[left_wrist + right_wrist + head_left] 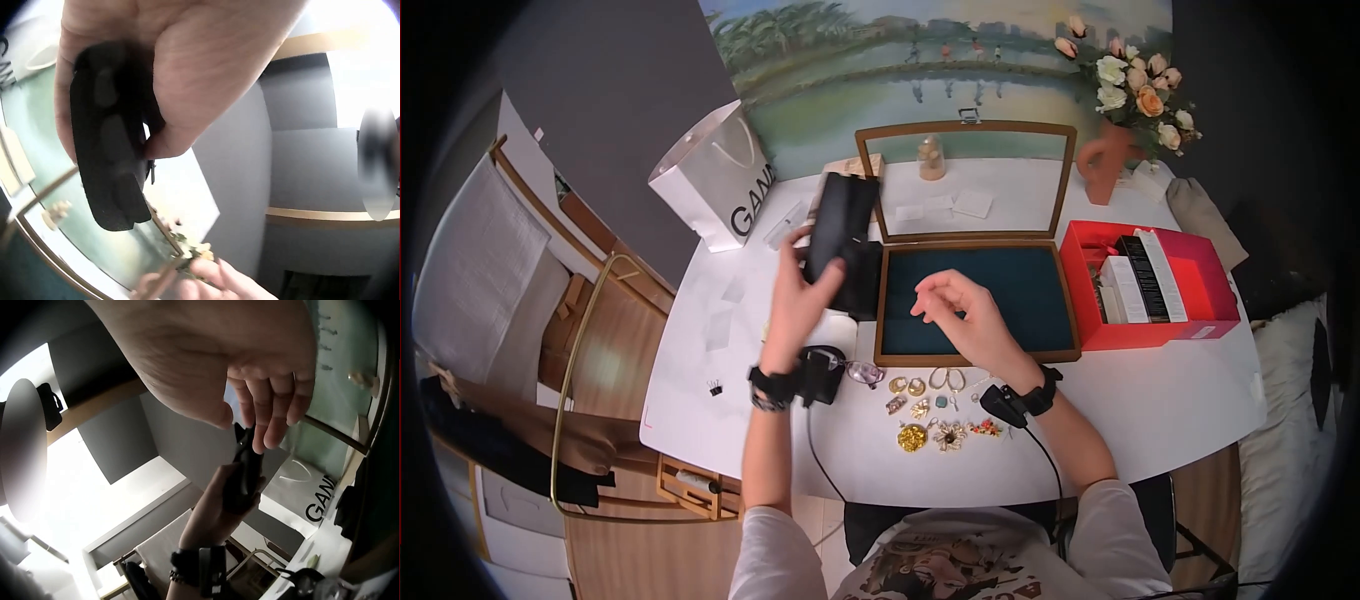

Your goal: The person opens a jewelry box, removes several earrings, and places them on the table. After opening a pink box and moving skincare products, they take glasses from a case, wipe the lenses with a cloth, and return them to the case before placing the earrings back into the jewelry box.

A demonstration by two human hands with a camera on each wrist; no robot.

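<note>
My left hand (800, 300) grips a long black case (842, 212), held up over the left part of the table with the thumb on one side. In the left wrist view the case (109, 150) shows edge-on between thumb and fingers. Beneath it, another black item (860, 285) lies against the wooden display box (1076, 310). This box stands with its glass lid raised and a dark green lining inside. Over the lining hovers my right hand (965, 310), its fingers loosely bent and nothing held between them.
Glasses (865, 373) and several jewellery pieces, among them a gold brooch (912, 437), lie in front of the box. To the right stands a red box (1090, 330) of packages. A white paper bag (710, 180) and a flower vase (1105, 165) stand at the back.
</note>
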